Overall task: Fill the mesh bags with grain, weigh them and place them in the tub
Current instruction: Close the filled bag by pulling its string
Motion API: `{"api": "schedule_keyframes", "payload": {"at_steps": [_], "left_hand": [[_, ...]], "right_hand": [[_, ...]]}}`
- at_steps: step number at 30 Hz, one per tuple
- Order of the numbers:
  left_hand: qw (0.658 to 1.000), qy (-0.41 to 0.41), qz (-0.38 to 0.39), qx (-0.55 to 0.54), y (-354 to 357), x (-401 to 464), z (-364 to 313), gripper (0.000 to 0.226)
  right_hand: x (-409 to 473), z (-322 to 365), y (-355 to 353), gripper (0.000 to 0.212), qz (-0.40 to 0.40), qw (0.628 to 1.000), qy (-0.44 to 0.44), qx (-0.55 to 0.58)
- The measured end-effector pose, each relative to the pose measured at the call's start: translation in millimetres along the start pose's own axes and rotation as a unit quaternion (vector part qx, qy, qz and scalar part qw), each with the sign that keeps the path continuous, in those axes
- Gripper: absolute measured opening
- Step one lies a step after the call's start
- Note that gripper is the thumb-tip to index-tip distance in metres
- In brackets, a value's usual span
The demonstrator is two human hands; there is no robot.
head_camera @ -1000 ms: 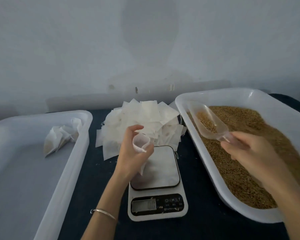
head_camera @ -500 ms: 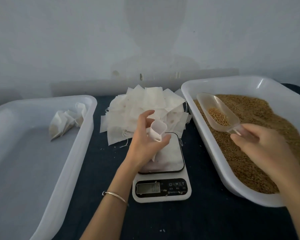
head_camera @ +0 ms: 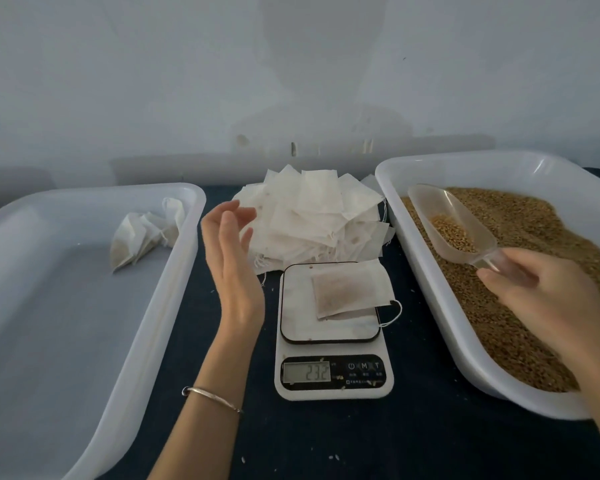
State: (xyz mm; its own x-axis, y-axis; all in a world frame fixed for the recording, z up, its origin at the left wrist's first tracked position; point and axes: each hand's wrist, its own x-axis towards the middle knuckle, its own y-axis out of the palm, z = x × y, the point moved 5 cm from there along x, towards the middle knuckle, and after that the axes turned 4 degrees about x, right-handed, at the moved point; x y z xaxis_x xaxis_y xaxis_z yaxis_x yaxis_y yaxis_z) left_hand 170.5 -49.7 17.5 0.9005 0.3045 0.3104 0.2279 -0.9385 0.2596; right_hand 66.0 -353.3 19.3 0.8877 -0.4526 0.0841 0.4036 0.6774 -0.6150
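Now the weighing step is in hand: a partly filled mesh bag lies flat on the plate of the scale, which stands mid-bench near the front edge, and its display appears to read 232, though whether a decimal point sits in there I cannot tell. The left hand hangs just left of the scale with its fingers straight and spread, touching nothing. The right hand grips the handle of a clear scoop, which carries a little grain and is held over the grain tray at the bench's right edge. A heap of empty bags sits at the back edge behind the scale. The tub at the left edge holds a few filled bags in its far corner.

By my judgement, the next move depends on the reading: if short, the bag's mouth must be opened again and topped up from the scoop; if right, the left hand lifts the bag by its top, keeping the mouth up, and carries it to the tub
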Motion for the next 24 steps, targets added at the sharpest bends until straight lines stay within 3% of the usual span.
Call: {"api": "schedule_keyframes", "payload": {"at_steps": [4, 11, 15, 17, 19, 20, 22, 24], "left_hand": [[0.999, -0.008, -0.038, -0.013, -13.3, 1.5, 4.0, 0.019], [0.998, -0.015, -0.066, -0.007, -26.0, 3.9, 7.1, 0.017], [0.998, 0.005, -0.044, 0.043, -23.3, 2.7, 5.4, 0.01], [0.989, 0.047, 0.027, 0.135, -6.4, 0.6, 1.4, 0.014], [0.951, 0.074, 0.196, 0.229, 32.3, -8.6, 0.1, 0.017], [0.911, 0.083, 0.294, 0.277, 54.7, -17.0, 2.8, 0.017], [0.784, 0.149, 0.428, 0.424, 92.2, -35.1, 10.0, 0.022], [0.663, 0.203, 0.469, 0.547, 112.6, -45.3, 15.4, 0.032]], "right_hand": [[-0.9, 1.9, -0.8, 0.021, -0.007, 1.0, -0.008, -0.006], [-2.2, 2.5, -0.7, 0.013, -0.012, 1.0, 0.001, -0.004], [-2.0, 3.3, 0.0, 0.014, -0.016, 1.0, 0.007, -0.015], [-0.9, 2.4, -0.7, 0.013, -0.021, 1.0, 0.005, -0.02], [0.5, 1.1, -1.6, 0.015, -0.025, 0.999, 0.001, -0.03], [1.1, 0.6, -2.0, 0.016, -0.027, 0.999, -0.001, -0.034], [1.3, 0.7, -2.8, 0.017, -0.029, 0.999, -0.003, -0.037], [0.3, 2.7, -4.1, 0.015, -0.032, 0.999, -0.007, -0.036]]}}
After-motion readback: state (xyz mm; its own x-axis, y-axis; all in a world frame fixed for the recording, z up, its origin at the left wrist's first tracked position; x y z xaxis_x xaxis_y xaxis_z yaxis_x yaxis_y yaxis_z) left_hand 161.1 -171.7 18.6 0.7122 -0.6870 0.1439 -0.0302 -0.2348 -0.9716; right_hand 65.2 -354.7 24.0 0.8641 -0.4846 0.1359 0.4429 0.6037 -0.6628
